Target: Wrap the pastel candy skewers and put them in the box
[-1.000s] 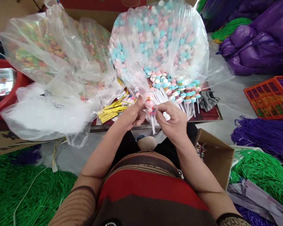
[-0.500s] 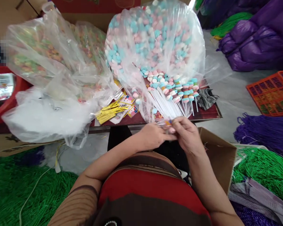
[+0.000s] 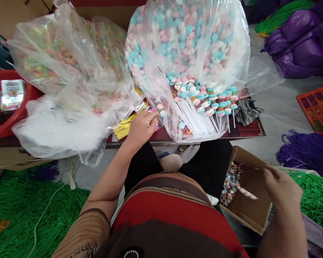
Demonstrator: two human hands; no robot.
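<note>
"Presently, where is the candy stick (image 3: 248,194)?"
"At the opening of the cardboard box (image 3: 255,211), apart from the curled right hand (image 3: 283,188). Left hand (image 3: 143,126): bent over printed cards (image 3: 159,124). Neither grip is determinable."
"Risk?"
"Hard landing may crack candy."

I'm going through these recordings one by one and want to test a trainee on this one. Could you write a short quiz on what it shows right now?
1. Which hand is nearest the cardboard box?
2. True or false: the yellow strips lie to the left of the white sticks.
3. Fill in the blank: the tub at the far left of the picture is ____.

Key:
1. The right hand; the left hand is by the yellow strips.
2. True.
3. Red.
</note>
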